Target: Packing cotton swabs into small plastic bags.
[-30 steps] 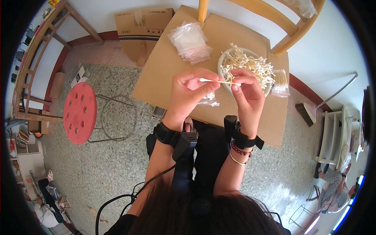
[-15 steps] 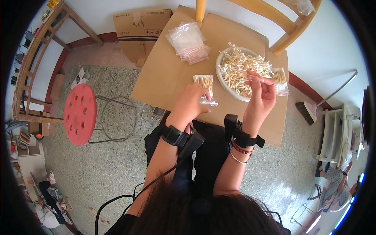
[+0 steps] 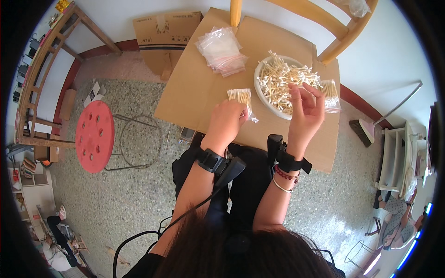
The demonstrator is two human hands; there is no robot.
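A small clear plastic bag filled with cotton swabs (image 3: pixel 240 95) lies on the cardboard sheet (image 3: pixel 185 95) in front of me. My left hand (image 3: pixel 225 121) is closed over the lower part of this bag, its fingers curled and partly covering it. Just to the right stands a round white bowl (image 3: pixel 260 95) heaped with loose cotton swabs (image 3: pixel 283 79). My right hand (image 3: pixel 308 110) is raised at the bowl's near right edge. Its fingers are bent, the thumb stands apart from them, and I see nothing held there.
Flat empty plastic bags (image 3: pixel 222 51) are piled at the back left of the cardboard. Another filled swab bag (image 3: pixel 330 96) lies right of the bowl. A wooden chair back (image 3: pixel 320 21) rises behind. A red stool (image 3: pixel 94 136) stands left, a broom (image 3: pixel 364 132) right.
My left hand's fingers have drawn together and curled in at the bag's lower end. My right hand's thumb and fingertips have moved apart, the hand staying beside the bowl.
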